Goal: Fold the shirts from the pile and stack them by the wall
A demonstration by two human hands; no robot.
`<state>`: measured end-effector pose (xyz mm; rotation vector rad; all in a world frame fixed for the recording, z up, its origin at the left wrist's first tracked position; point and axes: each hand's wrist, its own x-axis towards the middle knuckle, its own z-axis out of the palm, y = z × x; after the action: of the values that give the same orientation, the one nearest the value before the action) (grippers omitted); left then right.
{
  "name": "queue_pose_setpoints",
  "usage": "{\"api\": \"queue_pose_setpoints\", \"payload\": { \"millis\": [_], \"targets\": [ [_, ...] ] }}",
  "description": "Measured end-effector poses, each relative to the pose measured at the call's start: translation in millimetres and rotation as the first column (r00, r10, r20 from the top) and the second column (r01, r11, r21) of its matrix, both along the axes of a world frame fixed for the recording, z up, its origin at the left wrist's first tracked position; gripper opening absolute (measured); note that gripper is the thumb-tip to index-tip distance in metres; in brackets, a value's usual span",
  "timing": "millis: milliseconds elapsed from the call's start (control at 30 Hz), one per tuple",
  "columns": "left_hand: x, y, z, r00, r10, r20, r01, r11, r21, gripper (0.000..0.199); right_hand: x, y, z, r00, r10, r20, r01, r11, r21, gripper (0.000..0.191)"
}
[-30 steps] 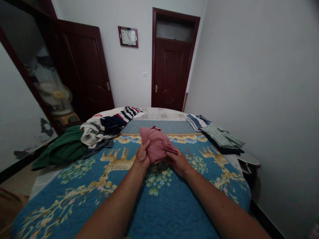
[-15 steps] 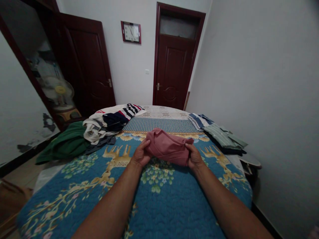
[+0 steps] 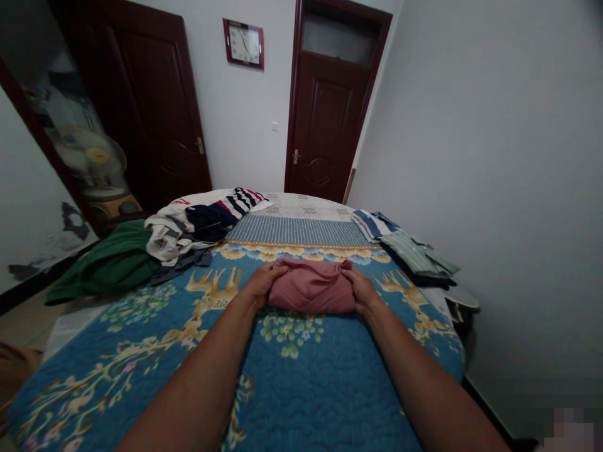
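A pink folded garment (image 3: 311,289) is stretched between my two hands over the middle of the bed; its exact kind does not show. My left hand (image 3: 264,284) grips its left end, thumb on top and fingers underneath. At the right end my right hand (image 3: 360,289) pinches the cloth in the same way. The garment forms a flat, roughly rectangular bundle with creases across its front. Whether its underside rests on the blue quilt (image 3: 325,383) I cannot tell.
A loose heap of clothes lies at the left, with a green garment (image 3: 108,257), a pale one (image 3: 164,242) and a striped one (image 3: 247,202). Folded shirts (image 3: 414,251) are stacked along the right edge. Behind the bed are a closed door (image 3: 325,119) and a wall clock (image 3: 244,44).
The pink garment has come down and straightened, its upper edge now level and its shape more even. Both hands keep their hold. The view has shifted slightly.
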<state>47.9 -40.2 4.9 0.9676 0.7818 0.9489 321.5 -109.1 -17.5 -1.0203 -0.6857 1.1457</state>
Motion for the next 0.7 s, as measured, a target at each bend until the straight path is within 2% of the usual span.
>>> {"api": "queue_pose_setpoints", "payload": {
  "millis": [100,200,333,400,467,567,700],
  "targets": [
    [1.1,3.3,-3.3,0.989,0.112,-0.096,-0.105,0.991,0.078,0.039,-3.0,2.1,-1.7,0.998,-0.010,-0.068,0.005,0.997,-0.081,0.023],
    [1.5,2.4,-3.0,0.991,0.102,-0.090,-0.093,0.991,0.094,0.037,-4.2,2.1,-1.8,0.991,-0.005,-0.130,-0.012,0.992,-0.129,0.020],
    [-0.2,0.6,-1.3,0.994,0.109,-0.027,-0.107,0.992,0.064,0.038,-4.2,-4.8,3.7,0.953,0.184,-0.240,-0.215,0.970,-0.112,0.025],
    [-2.0,1.6,-2.2,0.993,0.113,-0.019,-0.112,0.993,0.046,0.039,-5.8,-9.8,6.8,0.931,0.283,-0.232,-0.302,0.952,-0.055,0.033],
    [-3.9,3.5,-4.0,0.994,0.108,-0.016,-0.108,0.994,0.016,0.040,-9.0,-13.2,8.1,0.928,0.322,-0.187,-0.332,0.943,-0.022,0.040],
    [-5.7,6.4,-6.8,0.994,0.105,0.026,-0.104,0.994,-0.021,0.039,-15.0,-11.0,4.4,0.956,0.259,-0.140,-0.263,0.965,-0.014,0.040],
    [-5.2,8.1,-7.9,0.990,0.109,0.091,-0.103,0.993,-0.065,0.035,-20.6,2.4,-6.3,0.985,0.012,-0.173,-0.015,1.000,-0.019,0.032]
  ]
}}
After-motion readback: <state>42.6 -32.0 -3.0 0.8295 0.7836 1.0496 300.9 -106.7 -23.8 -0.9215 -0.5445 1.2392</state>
